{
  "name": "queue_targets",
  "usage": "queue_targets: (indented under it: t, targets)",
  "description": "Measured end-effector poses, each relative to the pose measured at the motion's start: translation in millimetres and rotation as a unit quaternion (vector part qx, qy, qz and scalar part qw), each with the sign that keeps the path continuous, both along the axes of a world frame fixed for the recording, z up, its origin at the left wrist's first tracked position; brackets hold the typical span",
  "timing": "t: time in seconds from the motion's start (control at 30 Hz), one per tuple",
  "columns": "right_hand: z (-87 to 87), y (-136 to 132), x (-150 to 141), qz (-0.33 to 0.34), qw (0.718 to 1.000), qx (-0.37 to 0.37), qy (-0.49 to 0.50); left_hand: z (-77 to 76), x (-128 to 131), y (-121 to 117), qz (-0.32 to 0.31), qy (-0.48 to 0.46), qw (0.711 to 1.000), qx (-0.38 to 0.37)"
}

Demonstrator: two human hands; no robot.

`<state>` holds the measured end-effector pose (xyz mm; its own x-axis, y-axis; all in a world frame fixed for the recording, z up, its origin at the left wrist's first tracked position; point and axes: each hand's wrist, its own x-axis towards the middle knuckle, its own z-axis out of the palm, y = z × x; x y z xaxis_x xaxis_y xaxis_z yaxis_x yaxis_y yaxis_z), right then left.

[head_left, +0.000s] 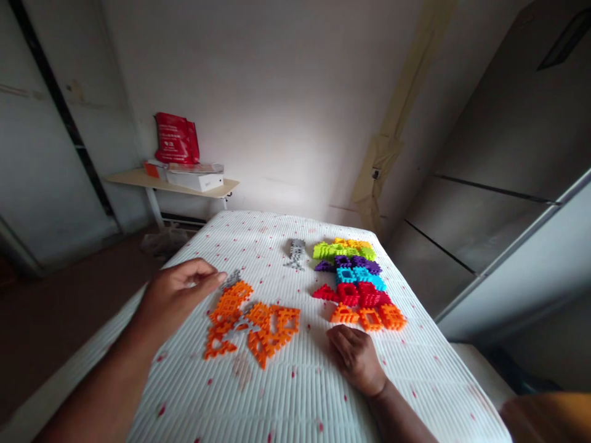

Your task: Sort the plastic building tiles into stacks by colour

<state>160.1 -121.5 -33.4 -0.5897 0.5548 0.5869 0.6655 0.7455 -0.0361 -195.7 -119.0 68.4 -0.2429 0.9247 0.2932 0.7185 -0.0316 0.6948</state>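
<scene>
My left hand (182, 292) is at the left of the bed, thumb and forefinger pinched at the edge of a grey interlocking plastic tile (232, 280). That tile lies against a loose spread of orange interlocking tiles (231, 301), which has another grey tile (242, 325) among it. My right hand (353, 354) rests on the bedding with its fingers curled in; whatever may be inside is hidden. Just beyond it stand upright orange tiles (370, 318), grouped in a row.
Behind the orange row stand red (347, 294), light blue (345, 275), purple (342, 261), lime green (339, 250) and yellow tiles (351, 242). A grey tile stack (297, 248) sits left of them. Against the wall, a small table (133, 178) bears a red bag (175, 138).
</scene>
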Motion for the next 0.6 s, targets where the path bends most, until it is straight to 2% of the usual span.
queue_targets:
  t: [0.07,0.17,0.27,0.4,0.6]
  targets:
    - [0.5,-0.2,-0.7,0.004,1.000,0.006,-0.004,-15.4,-2.6,19.5,-0.057,0.043,0.993,-0.090]
    - [0.5,0.3,-0.9,0.009,1.000,0.009,-0.008,-42.4,-0.2,43.7,-0.032,0.112,0.982,-0.146]
    - [-0.9,1.3,0.0,0.011,1.000,0.008,-0.009,-58.6,10.3,52.0,0.006,0.167,0.971,-0.174]
    - [-1.4,1.5,0.4,0.011,1.000,0.008,-0.005,-60.3,27.3,48.5,0.047,0.213,0.958,-0.184]
    - [2.4,0.3,-1.4,0.009,1.000,0.008,0.013,-59.8,36.0,48.6,0.058,0.226,0.959,-0.163]
